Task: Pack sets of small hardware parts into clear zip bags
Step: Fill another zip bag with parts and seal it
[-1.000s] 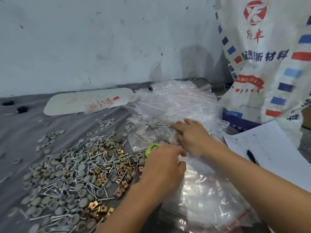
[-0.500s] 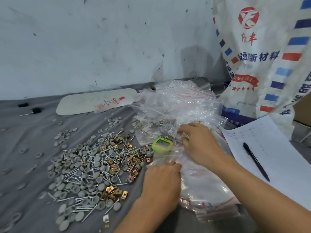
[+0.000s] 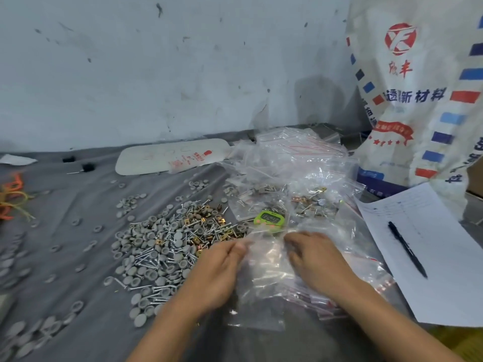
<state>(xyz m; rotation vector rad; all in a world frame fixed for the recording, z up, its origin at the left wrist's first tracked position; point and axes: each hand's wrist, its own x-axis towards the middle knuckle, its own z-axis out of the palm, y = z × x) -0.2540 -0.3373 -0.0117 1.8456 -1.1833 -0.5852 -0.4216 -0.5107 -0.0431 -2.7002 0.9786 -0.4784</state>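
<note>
At the far left edge of the grey cloth (image 3: 78, 322) lies a tangle of orange and yellow bands (image 3: 11, 197). Loose grey caps are scattered toward the middle, where the main pile of parts (image 3: 167, 246) sits: grey caps, silver screws and brass clips mixed together. A flat white card (image 3: 172, 156) lies beyond it by the wall. Just right of the pile, the left hand (image 3: 222, 270) has its fingers bent onto the left upper edge of an empty bag (image 3: 264, 273) and appears to pinch it. The bag lies flat on the cloth between the two hands, and nothing can be seen inside it. A green timer (image 3: 270, 218) sits just beyond its mouth, in front of a heap of filled bags (image 3: 287, 173). The right hand (image 3: 316, 262) grips the bag's right upper edge in the same curled way. Further right are a sheet of paper (image 3: 444, 270) with a pen (image 3: 407, 249) on it, and a big printed sack (image 3: 418, 87) behind. The step looks like opening a fresh bag. Next, the mouth needs pulling apart, then one hand must go left to the pile to gather a set.
</note>
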